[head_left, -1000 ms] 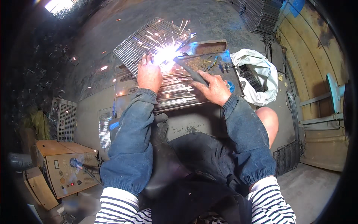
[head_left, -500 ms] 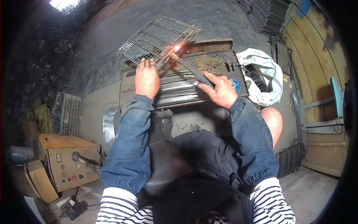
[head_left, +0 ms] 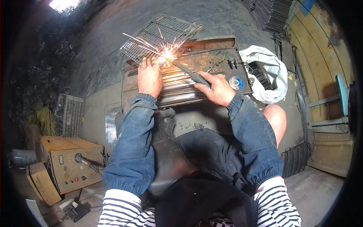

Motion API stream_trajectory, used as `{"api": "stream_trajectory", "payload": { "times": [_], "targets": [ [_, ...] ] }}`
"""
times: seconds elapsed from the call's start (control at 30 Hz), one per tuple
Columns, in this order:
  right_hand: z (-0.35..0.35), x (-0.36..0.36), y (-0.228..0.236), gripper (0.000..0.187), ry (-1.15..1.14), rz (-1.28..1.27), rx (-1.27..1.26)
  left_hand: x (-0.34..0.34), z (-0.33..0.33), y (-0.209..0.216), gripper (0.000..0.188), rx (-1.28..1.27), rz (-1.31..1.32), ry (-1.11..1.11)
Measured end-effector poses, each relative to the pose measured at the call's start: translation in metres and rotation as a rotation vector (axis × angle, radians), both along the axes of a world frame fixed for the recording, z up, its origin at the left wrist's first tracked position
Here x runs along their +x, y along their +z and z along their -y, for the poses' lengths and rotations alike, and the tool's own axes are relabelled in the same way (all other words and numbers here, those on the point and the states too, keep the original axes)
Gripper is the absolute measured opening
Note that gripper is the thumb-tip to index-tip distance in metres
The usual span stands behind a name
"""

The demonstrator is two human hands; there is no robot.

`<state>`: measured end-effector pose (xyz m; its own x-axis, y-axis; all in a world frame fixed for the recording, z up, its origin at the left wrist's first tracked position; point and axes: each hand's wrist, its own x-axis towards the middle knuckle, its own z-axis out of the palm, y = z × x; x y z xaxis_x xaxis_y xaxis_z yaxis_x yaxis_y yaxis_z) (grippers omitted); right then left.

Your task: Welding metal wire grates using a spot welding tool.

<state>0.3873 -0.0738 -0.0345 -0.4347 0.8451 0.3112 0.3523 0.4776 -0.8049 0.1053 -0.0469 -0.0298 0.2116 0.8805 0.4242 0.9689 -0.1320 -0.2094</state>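
My right hand [head_left: 218, 89] is closed around the dark handle of a welding torch [head_left: 192, 73]. Its tip lies in a bright arc with orange sparks [head_left: 166, 56], at the near right side of a wire mesh panel [head_left: 159, 32]. The glare hides the weld spot. My left hand [head_left: 149, 78] is at the panel's near edge, just left of the arc, with its fingers bent over the wire and its thumb hidden. Thin metal rods [head_left: 181, 92] lie side by side on the low metal workbench [head_left: 211, 56], under and between my hands.
A blue-centred abrasive disc [head_left: 236, 83] and small tools [head_left: 232, 64] lie on the bench's right. Beside it stands a white sack [head_left: 278, 64] holding dark metal pieces. An orange-topped welding machine [head_left: 75, 166] is at lower left, near a plastic crate [head_left: 72, 115]. Mesh panels [head_left: 268, 17] are stacked far right.
The small glow at the torch tip has become a large burst of sparks. My right hand has shifted slightly left with the torch, and more of the blue-centred disc shows. My left fingers are more bent.
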Motion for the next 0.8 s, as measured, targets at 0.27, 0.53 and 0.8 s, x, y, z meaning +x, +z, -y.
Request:
{"api": "stream_trajectory", "payload": {
  "times": [0.27,0.53,0.8],
  "targets": [
    [-0.003,0.000,-0.005,0.035,0.000,-0.004,0.008,0.005,0.000,0.004,0.039,-0.150,0.002,0.038],
    [-0.002,0.001,0.005,0.045,0.013,0.043,-0.055,0.006,-0.002,0.005,0.047,-0.076,-0.010,0.054],
    [0.004,0.034,0.013,0.047,-0.177,0.067,-0.056,0.051,0.000,0.041,0.062,-0.217,0.361,-0.144]
  ]
}}
